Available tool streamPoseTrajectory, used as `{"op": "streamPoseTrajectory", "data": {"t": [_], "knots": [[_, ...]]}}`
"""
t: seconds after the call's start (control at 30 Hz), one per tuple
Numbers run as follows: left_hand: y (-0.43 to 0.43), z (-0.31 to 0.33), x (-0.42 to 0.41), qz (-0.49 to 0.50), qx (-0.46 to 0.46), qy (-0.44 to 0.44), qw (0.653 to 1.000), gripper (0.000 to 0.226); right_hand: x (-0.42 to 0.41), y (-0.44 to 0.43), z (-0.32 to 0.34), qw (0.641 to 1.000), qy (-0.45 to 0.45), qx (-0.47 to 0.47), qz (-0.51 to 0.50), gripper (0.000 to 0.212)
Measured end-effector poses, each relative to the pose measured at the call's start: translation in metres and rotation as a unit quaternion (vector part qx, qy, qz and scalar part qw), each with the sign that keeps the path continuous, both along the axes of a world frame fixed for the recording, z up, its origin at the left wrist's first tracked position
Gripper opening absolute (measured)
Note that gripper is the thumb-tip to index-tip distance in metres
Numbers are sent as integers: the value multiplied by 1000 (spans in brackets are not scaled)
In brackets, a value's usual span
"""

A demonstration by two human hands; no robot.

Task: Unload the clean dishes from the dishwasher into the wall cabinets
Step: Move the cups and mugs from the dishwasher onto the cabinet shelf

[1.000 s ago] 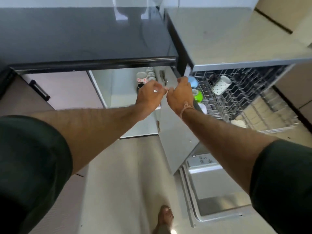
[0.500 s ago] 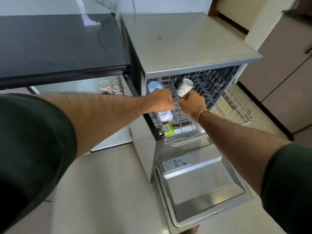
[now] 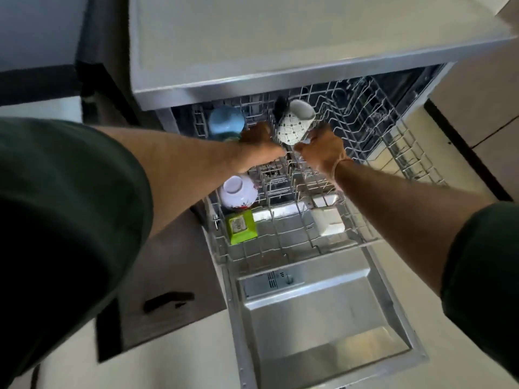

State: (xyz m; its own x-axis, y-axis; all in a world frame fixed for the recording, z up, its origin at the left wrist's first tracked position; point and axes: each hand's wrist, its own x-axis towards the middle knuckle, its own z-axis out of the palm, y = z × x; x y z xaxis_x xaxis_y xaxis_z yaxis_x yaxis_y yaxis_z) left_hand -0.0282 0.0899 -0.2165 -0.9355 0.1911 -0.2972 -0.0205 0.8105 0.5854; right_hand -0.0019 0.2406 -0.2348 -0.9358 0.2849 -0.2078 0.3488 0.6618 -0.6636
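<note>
The dishwasher's upper rack (image 3: 365,169) is pulled out. A white patterned mug (image 3: 295,124) lies tilted at its back, with a blue cup (image 3: 226,122) to its left. My left hand (image 3: 259,147) reaches in between the blue cup and the mug, fingers curled. My right hand (image 3: 320,153) is at the mug's right side, fingertips against it. Motion blur hides whether either hand has a grip. Nearer me in the rack sit a white bowl with red marks (image 3: 238,192), a green container (image 3: 241,226) and a white dish (image 3: 328,220).
The dishwasher door (image 3: 323,318) lies open and flat below the rack. The grey dishwasher top (image 3: 280,37) overhangs the rack's back. A dark countertop (image 3: 36,32) and a base cabinet with a black handle (image 3: 168,300) stand to the left. Pale floor surrounds the door.
My view swung from the open cabinet with cups to the dishwasher. Both hands moved right and deeper into the upper rack, ending on either side of the white patterned mug.
</note>
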Motion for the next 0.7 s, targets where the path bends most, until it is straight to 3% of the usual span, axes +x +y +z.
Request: {"op": "streamPoseTrajectory", "data": {"t": [0.2, 0.33, 0.6, 0.7], "knots": [[41, -44, -45, 83, 153, -34, 984, 60, -72, 22, -37, 998, 9, -57, -12, 76], [52, -62, -61, 135, 205, -61, 968, 59, -109, 22, -58, 998, -2, -62, -18, 102], [48, -78, -54, 144, 222, -61, 962, 72, -127, 24, -68, 999, 15, -21, -29, 99], [50, -80, -48, 169, 230, -64, 956, 59, -118, 28, -67, 998, 49, -35, -17, 101]]}}
